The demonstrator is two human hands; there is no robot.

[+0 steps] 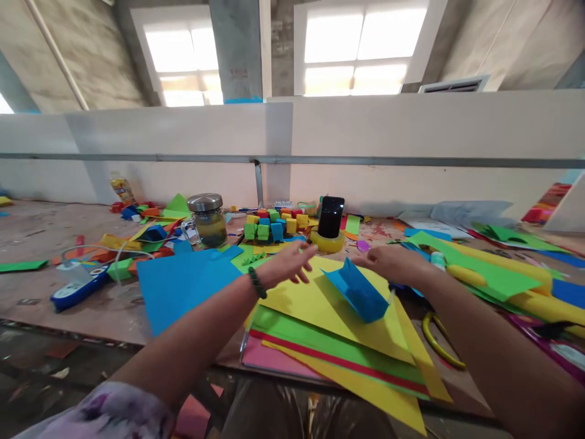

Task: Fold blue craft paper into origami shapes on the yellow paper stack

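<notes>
The left hand is loosely spread and empty over a smooth yellow sheet; whether the curled right hand grips anything, I cannot tell. Between the hands, slightly nearer the wearer, one creased blue paper trough lies on that sheet, pointed at one end. Left of and beyond the left hand, one lidded glass mug contains amber liquid. Straight beyond that hand cluster over a dozen paper cubes; beyond the gap between the hands, one smartphone stands in a yellow tape roll.
</notes>
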